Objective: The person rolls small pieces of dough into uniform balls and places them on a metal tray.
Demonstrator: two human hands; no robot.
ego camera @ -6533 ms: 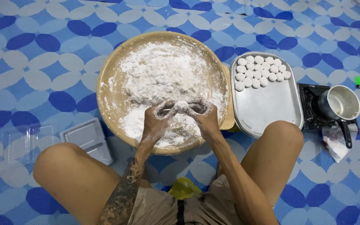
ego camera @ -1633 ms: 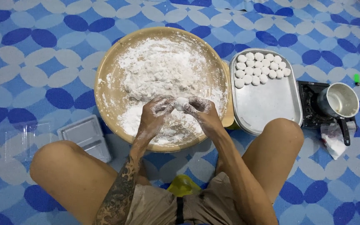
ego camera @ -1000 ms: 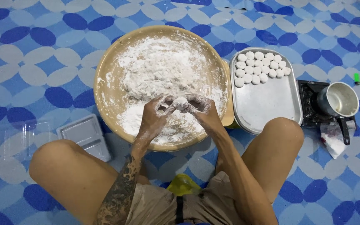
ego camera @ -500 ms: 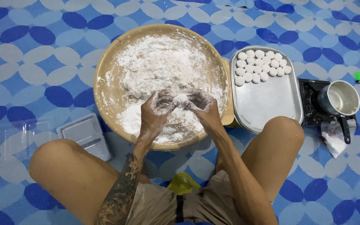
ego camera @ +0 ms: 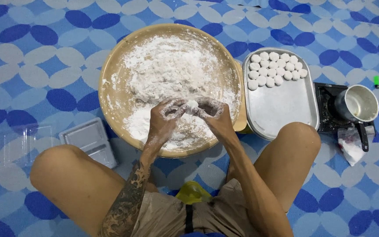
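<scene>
Person sat on the patterned floor, knees spread, working over the wide tan bowl (ego camera: 110, 87) of white flour. Left hand (ego camera: 163, 118) and right hand (ego camera: 211, 113) met above the near side of the bowl, fingers curled close around a small white lump of dough (ego camera: 192, 104) pinched between their tips; both hands dusted white. Compared with half a second before, the hands had dropped a little and drawn together, the lump now showing between them, which suggested the shaping of this piece was nearly through. To the right, the metal tray (ego camera: 281, 109) held the same rows of white dough balls (ego camera: 275, 68) at its far end. A small pot (ego camera: 357, 103) sat on a burner beyond it.
</scene>
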